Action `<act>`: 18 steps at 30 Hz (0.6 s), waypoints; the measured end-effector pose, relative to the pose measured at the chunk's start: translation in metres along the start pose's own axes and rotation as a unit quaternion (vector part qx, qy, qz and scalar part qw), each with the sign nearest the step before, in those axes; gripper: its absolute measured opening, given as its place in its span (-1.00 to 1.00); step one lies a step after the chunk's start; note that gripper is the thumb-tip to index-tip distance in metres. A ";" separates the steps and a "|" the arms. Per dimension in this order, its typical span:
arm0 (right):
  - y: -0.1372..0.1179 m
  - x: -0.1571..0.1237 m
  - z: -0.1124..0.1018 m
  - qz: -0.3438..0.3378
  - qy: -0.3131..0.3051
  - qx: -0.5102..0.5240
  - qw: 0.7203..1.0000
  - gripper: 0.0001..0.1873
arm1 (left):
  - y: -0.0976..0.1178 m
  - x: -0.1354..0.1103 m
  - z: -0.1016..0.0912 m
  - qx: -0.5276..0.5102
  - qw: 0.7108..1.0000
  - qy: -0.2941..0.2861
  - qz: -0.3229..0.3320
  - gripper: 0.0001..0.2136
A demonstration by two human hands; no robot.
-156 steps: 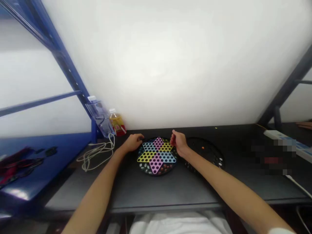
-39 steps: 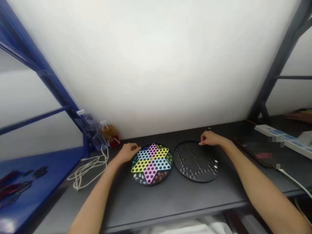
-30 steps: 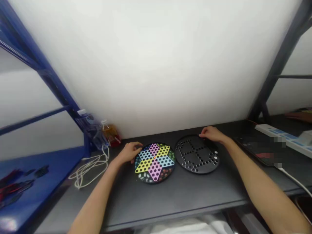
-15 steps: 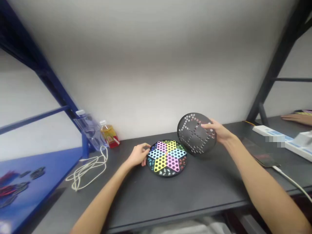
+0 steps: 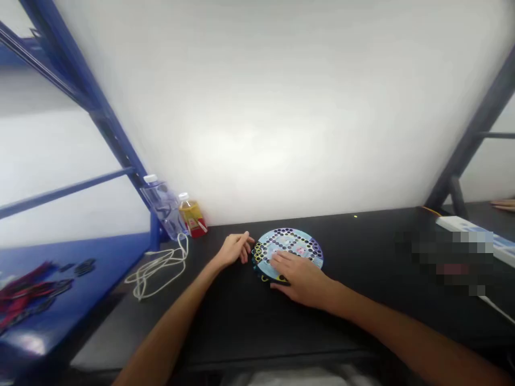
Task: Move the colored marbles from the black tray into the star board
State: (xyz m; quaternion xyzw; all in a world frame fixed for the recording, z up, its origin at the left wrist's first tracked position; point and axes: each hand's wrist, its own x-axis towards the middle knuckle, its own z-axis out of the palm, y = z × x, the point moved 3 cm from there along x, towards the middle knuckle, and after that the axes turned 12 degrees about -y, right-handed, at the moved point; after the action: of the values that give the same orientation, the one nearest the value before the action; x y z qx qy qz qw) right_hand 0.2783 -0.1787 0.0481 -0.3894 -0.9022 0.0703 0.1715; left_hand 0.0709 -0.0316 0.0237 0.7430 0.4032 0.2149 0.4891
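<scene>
My right hand [image 5: 300, 277] lies flat, fingers apart, on the perforated disc [image 5: 289, 238] atop the round checkers board [image 5: 319, 258], my open left hand [image 5: 234, 250] just left of it; I judge this the seating step, calling for pressing it square.

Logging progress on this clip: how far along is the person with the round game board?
Done: a perforated disc appears to lie on the Chinese checkers board, forming one stack. In hand: the right hand rests flat on top, and the left hand sits by the left rim. Left: blur hides whether the disc is fully seated.
</scene>
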 end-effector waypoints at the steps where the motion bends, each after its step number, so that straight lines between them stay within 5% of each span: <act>1: 0.000 0.001 0.003 0.000 -0.006 -0.003 1.000 -0.40 | 0.000 0.000 -0.001 -0.002 1.000 0.002 -0.001 -0.42; 5: 0.001 0.001 0.005 0.006 -0.029 0.005 1.000 -0.29 | 0.007 -0.004 0.000 0.051 0.998 -0.019 0.009 -0.46; 14: -0.015 -0.002 0.010 -0.008 -0.056 -0.008 0.998 -0.40 | 0.015 -0.010 0.003 0.134 0.991 -0.017 0.006 -0.53; 18: 0.003 -0.002 -0.004 0.017 -0.018 0.042 0.999 -0.56 | 0.019 -0.010 -0.002 0.181 0.983 0.007 0.029 -0.55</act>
State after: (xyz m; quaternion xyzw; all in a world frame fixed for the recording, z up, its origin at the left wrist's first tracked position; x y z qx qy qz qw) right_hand 0.2826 -0.1782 0.0505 -0.3959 -0.8945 0.1186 0.1701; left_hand 0.0709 -0.0423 0.0421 0.8293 0.4169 0.1576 0.3371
